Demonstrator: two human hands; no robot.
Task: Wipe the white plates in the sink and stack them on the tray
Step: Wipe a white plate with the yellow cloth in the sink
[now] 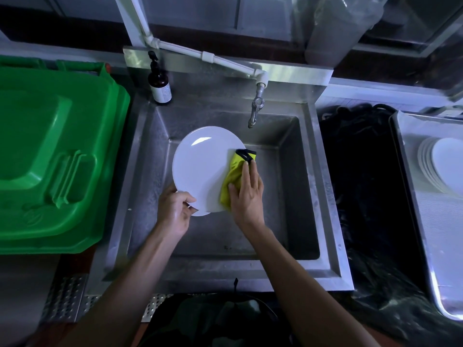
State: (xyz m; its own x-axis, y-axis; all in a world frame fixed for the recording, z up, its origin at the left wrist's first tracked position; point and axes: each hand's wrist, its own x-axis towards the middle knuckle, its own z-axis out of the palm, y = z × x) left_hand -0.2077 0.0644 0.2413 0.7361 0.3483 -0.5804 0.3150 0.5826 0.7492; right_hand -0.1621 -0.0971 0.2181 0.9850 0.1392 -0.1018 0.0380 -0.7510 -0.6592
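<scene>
A white plate (200, 164) is held tilted over the steel sink (295, 186). My left hand (174, 209) grips its near lower rim, thumb on the face. A sliver of a second white plate (201, 213) shows just under that rim. My right hand (246, 194) presses a yellow-green cloth (234, 176) with a black edge flat against the plate's right side. On the far right a metal tray (426, 221) carries a stack of several white plates (443, 164).
A green bin lid (50, 151) lies left of the sink. A dark pump bottle (159, 82) stands on the sink's back left corner. The tap (255, 108) hangs over the basin's back. A black bag (363, 196) fills the gap between sink and tray.
</scene>
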